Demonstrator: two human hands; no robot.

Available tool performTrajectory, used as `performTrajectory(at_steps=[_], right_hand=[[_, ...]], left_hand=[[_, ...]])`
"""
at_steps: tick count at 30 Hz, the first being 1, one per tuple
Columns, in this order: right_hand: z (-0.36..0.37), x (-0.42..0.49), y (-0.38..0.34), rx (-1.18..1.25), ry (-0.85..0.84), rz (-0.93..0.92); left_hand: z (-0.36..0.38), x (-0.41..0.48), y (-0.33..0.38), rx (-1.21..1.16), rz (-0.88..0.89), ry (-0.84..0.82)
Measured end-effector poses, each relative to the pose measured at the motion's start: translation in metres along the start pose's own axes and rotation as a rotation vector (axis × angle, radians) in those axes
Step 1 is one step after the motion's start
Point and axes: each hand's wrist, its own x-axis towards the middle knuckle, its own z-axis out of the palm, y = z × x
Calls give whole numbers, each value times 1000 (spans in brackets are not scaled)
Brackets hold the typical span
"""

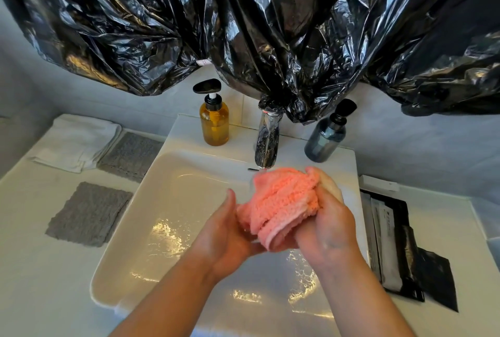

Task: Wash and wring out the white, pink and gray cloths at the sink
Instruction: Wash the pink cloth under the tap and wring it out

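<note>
Pink cloth, bunched and wet, is clasped between left hand and right hand under the faucet over the sink, so washing appears under way, while white cloth and gray cloths left of the sink look dry and unwashed.

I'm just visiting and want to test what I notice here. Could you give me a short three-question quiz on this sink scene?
1. True or false: both hands grip the pink cloth under the tap.
2. How many gray cloths lie on the counter?
3. Which bottle stands left of the tap: A amber, B dark blue?

Key:
1. True; left hand, right hand.
2. Two: near, far, beside the white cloth.
3. A, the amber bottle; the dark blue bottle stands right.
</note>
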Motion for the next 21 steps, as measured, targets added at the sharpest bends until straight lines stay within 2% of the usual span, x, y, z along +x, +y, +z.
performTrajectory(at_steps=[2, 5, 7, 8, 10, 13, 16, 18, 20, 21], right_hand=[[-7, -2, 7, -171, 4, -64], [-18, -7, 25, -655, 111, -231], [-18, -15, 42, -898, 102, -268], [-15, -20, 51, -997, 105, -282], [-9, -22, 62, -1079, 194, -309], [-6, -2, 61, -998, 316, -238], [-14, 24, 43, -963, 254, -84], [-22, 35, 32, -791, 248, 1], [-29, 35, 26, -537, 244, 87], [-29, 33, 25, -385, 207, 115]], left_hand=[[14, 2, 1, -10, 174, 101], [35, 3, 2, 107, 397, 357], [47, 3, 6, 237, 527, 514], [51, 3, 8, 284, 564, 539], [58, 1, 11, 321, 556, 482], [64, -2, 12, 267, 419, 346], [61, -9, 12, 374, 357, 195], [50, -11, 12, 513, 445, 166], [33, -11, 9, 512, 487, 211], [26, -11, 8, 485, 450, 220]])
